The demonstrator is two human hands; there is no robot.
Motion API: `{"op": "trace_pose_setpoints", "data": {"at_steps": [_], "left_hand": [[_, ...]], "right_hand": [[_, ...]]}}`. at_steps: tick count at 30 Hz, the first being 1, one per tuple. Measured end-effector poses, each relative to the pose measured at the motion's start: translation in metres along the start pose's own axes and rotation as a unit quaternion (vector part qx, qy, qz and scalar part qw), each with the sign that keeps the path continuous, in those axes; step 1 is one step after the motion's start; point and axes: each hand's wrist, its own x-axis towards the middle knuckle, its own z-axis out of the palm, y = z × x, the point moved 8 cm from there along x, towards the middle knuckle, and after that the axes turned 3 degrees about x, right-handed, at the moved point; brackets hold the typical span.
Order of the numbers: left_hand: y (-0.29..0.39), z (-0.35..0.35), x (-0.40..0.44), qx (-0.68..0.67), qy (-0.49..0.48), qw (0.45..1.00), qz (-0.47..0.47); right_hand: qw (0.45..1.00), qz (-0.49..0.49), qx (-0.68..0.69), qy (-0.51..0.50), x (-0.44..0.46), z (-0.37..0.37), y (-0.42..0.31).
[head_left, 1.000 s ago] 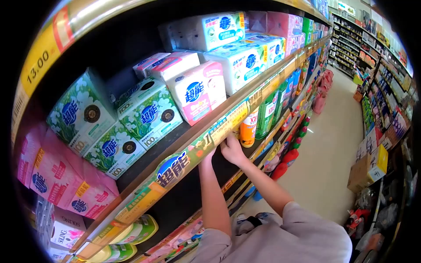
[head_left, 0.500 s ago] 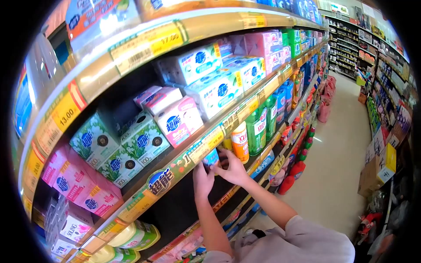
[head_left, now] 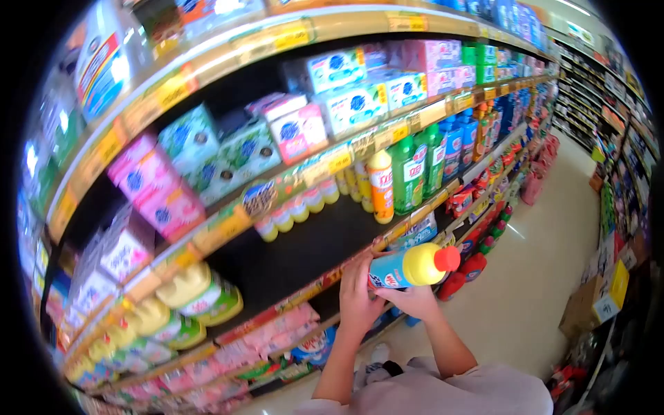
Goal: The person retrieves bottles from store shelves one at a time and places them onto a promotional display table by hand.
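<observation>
A yellow bottle (head_left: 418,265) with a red cap and a blue label is held tilted in front of the shelves, its cap toward the right. My left hand (head_left: 357,294) is closed round its base end. My right hand (head_left: 413,299) grips it from below, near the label. Just behind, on the middle shelf, stand an orange-and-white bottle (head_left: 382,187) with a yellow cap and green bottles (head_left: 409,173). A row of pale yellow bottles (head_left: 297,207) sits deeper on that same shelf, partly hidden by the shelf above.
Boxed soap packs (head_left: 249,149) and pink packs (head_left: 155,187) fill the shelf above. Large yellow jugs (head_left: 200,294) stand at the lower left. The aisle floor (head_left: 512,277) runs along the right, with a cardboard box (head_left: 584,304) beside the opposite shelves.
Both hands have come out from under the shelf edge, down and to the right, with the bottle now in full view. The view has also shifted, showing more of the lower shelves.
</observation>
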Motion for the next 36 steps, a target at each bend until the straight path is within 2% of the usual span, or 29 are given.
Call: {"op": "trace_pose_setpoints", "data": {"at_steps": [2,4,5,7,8,10,11,13,15,17,18,19,21,22,24,25,26,28,30,31,32,33,34,35,36], "left_hand": [[0.009,-0.009,-0.039,-0.005,0.025,0.999,-0.033],[0.006,-0.013,-0.081,-0.042,-0.036,0.989,-0.135],[0.006,-0.027,-0.105,-0.023,-0.017,0.988,-0.151],[0.004,-0.047,-0.160,0.005,-0.059,0.983,-0.172],[0.005,-0.058,-0.191,0.031,-0.046,0.981,-0.184],[0.009,-0.081,-0.245,0.007,-0.039,0.967,-0.253],[0.018,-0.094,-0.267,-0.028,-0.033,0.948,-0.316],[-0.001,-0.106,-0.332,-0.103,0.068,0.938,-0.324],[0.011,-0.127,-0.354,-0.109,0.108,0.929,-0.336],[0.041,-0.155,-0.360,-0.031,0.192,0.925,-0.327],[0.040,-0.163,-0.381,-0.006,0.218,0.900,-0.378],[0.047,-0.174,-0.390,0.004,0.245,0.892,-0.380],[0.060,-0.187,-0.406,0.020,0.226,0.883,-0.412],[0.063,-0.197,-0.421,0.026,0.249,0.875,-0.415],[0.057,-0.202,-0.455,-0.045,0.237,0.835,-0.495],[0.062,-0.207,-0.465,-0.068,0.241,0.817,-0.520],[0.079,-0.224,-0.465,-0.001,0.260,0.838,-0.480],[0.099,-0.256,-0.476,0.080,0.292,0.846,-0.439],[0.110,-0.277,-0.490,0.121,0.215,0.877,-0.411],[0.119,-0.289,-0.503,0.132,0.224,0.870,-0.418],[0.121,-0.295,-0.524,0.056,0.265,0.837,-0.475],[0.134,-0.311,-0.557,-0.012,0.318,0.786,-0.531],[0.141,-0.327,-0.577,0.006,0.309,0.798,-0.517],[0.148,-0.339,-0.597,0.017,0.320,0.793,-0.518],[0.158,-0.355,-0.607,0.025,0.330,0.802,-0.498]], "right_hand": [[0.998,0.043,0.018,-0.041,-0.027,0.007,-0.005],[0.995,0.052,-0.039,-0.071,-0.055,0.018,-0.010],[0.987,0.037,-0.104,-0.120,-0.069,0.028,-0.024],[0.977,0.009,-0.077,-0.198,-0.115,0.051,0.010],[0.968,0.042,-0.061,-0.241,-0.138,0.068,0.016],[0.934,0.090,-0.047,-0.344,-0.176,0.104,0.009],[0.929,0.089,-0.027,-0.358,-0.186,0.117,-0.003],[0.896,-0.056,-0.100,-0.428,-0.203,0.149,-0.040],[0.868,-0.053,-0.082,-0.488,-0.218,0.175,-0.052],[0.851,-0.038,-0.023,-0.524,-0.237,0.199,-0.051],[0.849,-0.034,0.036,-0.526,-0.242,0.210,-0.058],[0.834,-0.044,0.041,-0.548,-0.247,0.222,-0.066],[0.824,-0.181,0.028,-0.537,-0.253,0.237,-0.098],[0.809,-0.188,0.035,-0.555,-0.264,0.250,-0.100],[0.771,-0.109,0.164,-0.606,-0.286,0.275,-0.099],[0.755,-0.114,0.166,-0.624,-0.297,0.287,-0.103],[0.742,-0.100,0.177,-0.639,-0.308,0.299,-0.105],[0.713,-0.073,0.189,-0.671,-0.328,0.327,-0.112],[0.677,-0.064,0.194,-0.707,-0.357,0.357,-0.115],[0.653,-0.046,0.192,-0.732,-0.376,0.372,-0.116],[0.640,-0.047,0.202,-0.740,-0.394,0.385,-0.122],[0.616,-0.007,0.229,-0.754,-0.420,0.411,-0.132],[0.605,0.033,0.240,-0.758,-0.443,0.429,-0.138],[0.594,0.029,0.247,-0.765,-0.462,0.444,-0.145],[0.574,0.019,0.325,-0.751,-0.474,0.459,-0.162]]}}
